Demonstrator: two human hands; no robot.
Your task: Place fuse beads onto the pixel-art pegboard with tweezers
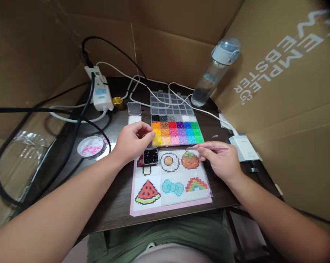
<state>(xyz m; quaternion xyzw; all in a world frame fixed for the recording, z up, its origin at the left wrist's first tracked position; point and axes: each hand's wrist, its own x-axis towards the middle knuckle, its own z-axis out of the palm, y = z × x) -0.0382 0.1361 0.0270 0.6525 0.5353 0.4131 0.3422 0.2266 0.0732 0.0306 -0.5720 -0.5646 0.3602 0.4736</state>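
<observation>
My left hand is at the left edge of the bead box, thumb and forefinger brought together in a pinch by the yellow beads. Whatever sits between those fingertips is too small to make out. A pair of thin pink tweezers is gripped in my right hand, its tip reaching left over the top of the tomato-like orange pattern. Below my left hand, a small tray of black beads covers part of a mushroom pattern. A clear pegboard lies over the pattern sheet.
A round dish of pink beads stands at left. Behind are a power strip, a gold cup, loose cables and a water bottle. A white charger sits at right. Cardboard walls surround the table.
</observation>
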